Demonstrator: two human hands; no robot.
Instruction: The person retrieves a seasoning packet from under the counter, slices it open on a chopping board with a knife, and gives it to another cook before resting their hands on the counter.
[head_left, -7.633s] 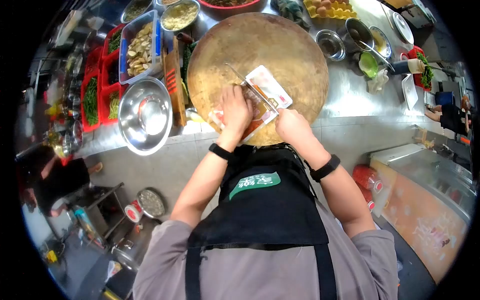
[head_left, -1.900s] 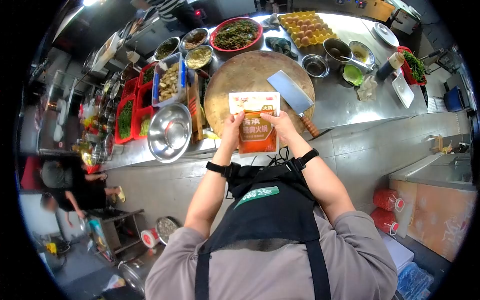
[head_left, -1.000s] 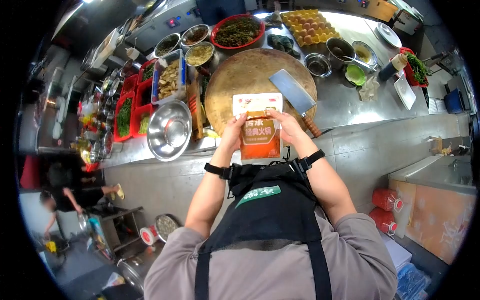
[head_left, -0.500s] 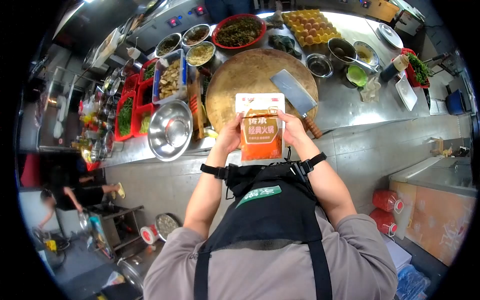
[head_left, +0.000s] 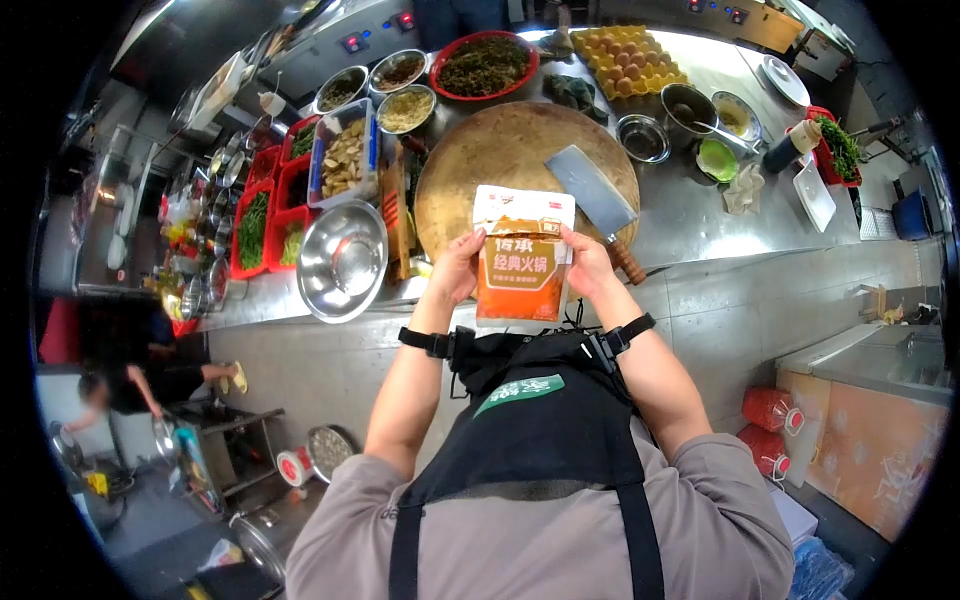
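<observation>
An orange packet with a white top [head_left: 522, 270] is held up over the near edge of the round wooden block [head_left: 470, 150]. My left hand [head_left: 458, 264] pinches its left side, and my right hand [head_left: 588, 262] pinches its right side. Across the packet, between the thumbs, runs a dark fold or slit; which of the two I cannot tell. A cleaver [head_left: 592, 190] lies flat on the block's right side, its wooden handle past the edge towards me. Left of the block stands an empty steel bowl [head_left: 342, 261].
Red trays of greens [head_left: 252, 230], a clear bin of pale slices [head_left: 343, 158] and a red basin [head_left: 484, 66] stand left and behind. Eggs in a yellow tray [head_left: 628, 60], a steel pot [head_left: 688, 108] and a green bowl [head_left: 716, 160] are at right. A person bends at far left.
The cleaver, earlier in my right hand against the packet, now lies on the block. Both hands now hold the packet, which has been turned upright. Lately the hands have shifted only slightly.
</observation>
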